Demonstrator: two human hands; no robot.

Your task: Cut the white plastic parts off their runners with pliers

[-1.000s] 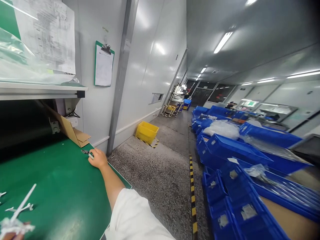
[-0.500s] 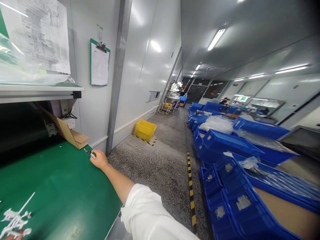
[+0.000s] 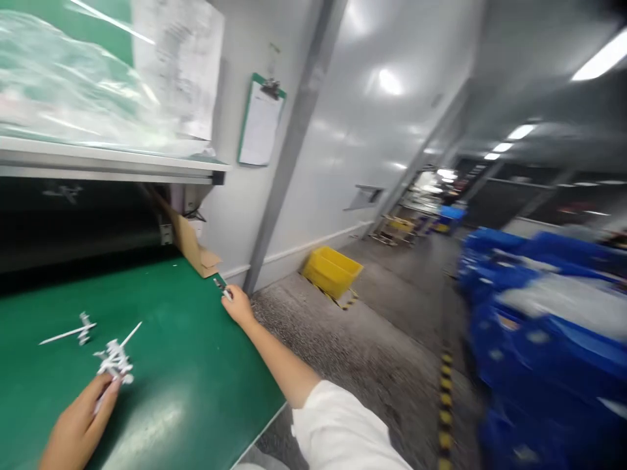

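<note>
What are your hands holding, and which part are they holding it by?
The right hand grips a small tool by its white end, though it's blurry. The left hand seems to pinch a white plastic piece by its thin lower end.

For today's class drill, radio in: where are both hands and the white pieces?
Left hand at white plastic pieces on green bench. Right hand holding small tool at bench edge.

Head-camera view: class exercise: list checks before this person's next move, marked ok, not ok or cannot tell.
1. Left hand grip on the branched white plastic piece: cannot tell, blurred.
2. Second white plastic piece lying separate on the green bench mat: ok.
3. Right hand holding the small dark-and-silver tool at the mat's edge: ok.
4. Yellow plastic crate on the floor, apart from both hands: ok.
5. Contents of the blue plastic bins: cannot tell, blurred.
</note>
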